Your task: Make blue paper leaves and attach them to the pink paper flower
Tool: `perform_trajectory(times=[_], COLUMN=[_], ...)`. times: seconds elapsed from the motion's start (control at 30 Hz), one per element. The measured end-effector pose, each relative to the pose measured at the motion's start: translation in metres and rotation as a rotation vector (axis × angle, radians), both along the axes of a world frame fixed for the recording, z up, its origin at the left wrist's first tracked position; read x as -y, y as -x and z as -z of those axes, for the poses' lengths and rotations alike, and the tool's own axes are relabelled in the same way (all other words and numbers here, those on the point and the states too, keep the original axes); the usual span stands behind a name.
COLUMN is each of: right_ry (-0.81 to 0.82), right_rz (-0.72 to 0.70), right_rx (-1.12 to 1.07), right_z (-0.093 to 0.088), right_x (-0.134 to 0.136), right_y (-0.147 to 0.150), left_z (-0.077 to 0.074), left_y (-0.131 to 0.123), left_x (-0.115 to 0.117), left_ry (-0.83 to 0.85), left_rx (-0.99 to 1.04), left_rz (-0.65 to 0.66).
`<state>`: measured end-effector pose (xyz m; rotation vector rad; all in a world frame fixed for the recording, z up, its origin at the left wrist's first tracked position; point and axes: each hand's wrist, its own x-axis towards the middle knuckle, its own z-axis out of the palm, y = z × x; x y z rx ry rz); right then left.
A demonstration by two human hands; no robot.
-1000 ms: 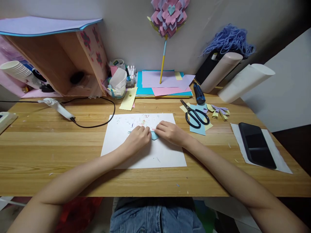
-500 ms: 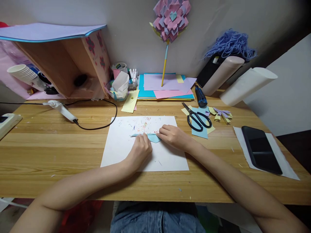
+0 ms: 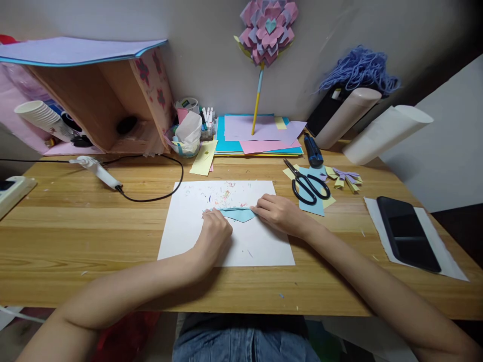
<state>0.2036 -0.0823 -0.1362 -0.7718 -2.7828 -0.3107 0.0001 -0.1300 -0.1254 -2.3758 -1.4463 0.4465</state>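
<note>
A light blue folded paper (image 3: 240,215) lies on a white sheet (image 3: 188,241) marked with coloured specks. Its upper edge is creased over in a narrow strip, and a pointed flap faces me. My left hand (image 3: 216,231) has its fingers curled and pressed together on the paper's left end. At the right end, my right hand (image 3: 277,213) pinches the paper with bent fingers. The fingertips partly hide both ends of the folded strip.
Right of the sheet lie black-handled scissors (image 3: 310,188) on paper scraps, a utility knife (image 3: 313,151) and a phone (image 3: 407,234). On the left are a glue gun (image 3: 96,172) with its cord and an open box (image 3: 94,100). A paper flower (image 3: 268,30) stands behind.
My left hand has slid left along the folded paper and my right hand slightly right, so more of the strip and flap shows between them.
</note>
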Motion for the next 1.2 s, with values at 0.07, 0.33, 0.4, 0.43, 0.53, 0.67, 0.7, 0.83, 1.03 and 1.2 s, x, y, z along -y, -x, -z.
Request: perform_trajectory(times=[0.07,0.33,0.4,0.43,0.53,0.67,0.7,0.83,1.03,1.2], right_ry=[0.009,0.011,0.023,0.03,0.034,-0.002,-0.002,0.164,0.483,0.443], right_rz=[0.027,0.14,0.159,0.168,0.209,0.336,0.381,0.468,0.344,0.309], right_rx=[-0.014,-0.017,-0.021,-0.024,0.0,-0.046,-0.121,-0.512,-0.48,-0.477], right_z=[0.002,0.003,0.002,0.001,0.0,-0.002,-0.004,-0.013,-0.008,0.003], right_x=[0.002,0.012,0.014,0.015,0.019,0.022,0.022,0.02,0.006,0.005], right_y=[-0.01,-0.039,-0.043,-0.045,-0.052,-0.056,-0.054,-0.03,0.015,0.025], left_z=[-0.002,-0.002,0.0,0.001,0.001,0.001,0.001,-0.005,-0.035,-0.03], left_y=[0.0,0.003,0.005,0.006,0.006,0.003,0.002,0.001,0.012,0.017], left_x=[0.0,0.0,0.0,0.0,0.001,0.004,0.005,0.003,-0.016,-0.037], left_ry=[0.004,-0.09,-0.121,-0.13,-0.119,-0.11,-0.115,-0.079,0.079,0.018], left_rx=[-0.01,0.099,0.139,0.145,0.143,0.1,0.074,0.054,0.267,0.551], left_rz=[0.009,0.082,0.097,0.102,0.087,0.066,0.068,0.071,-0.107,-0.032])
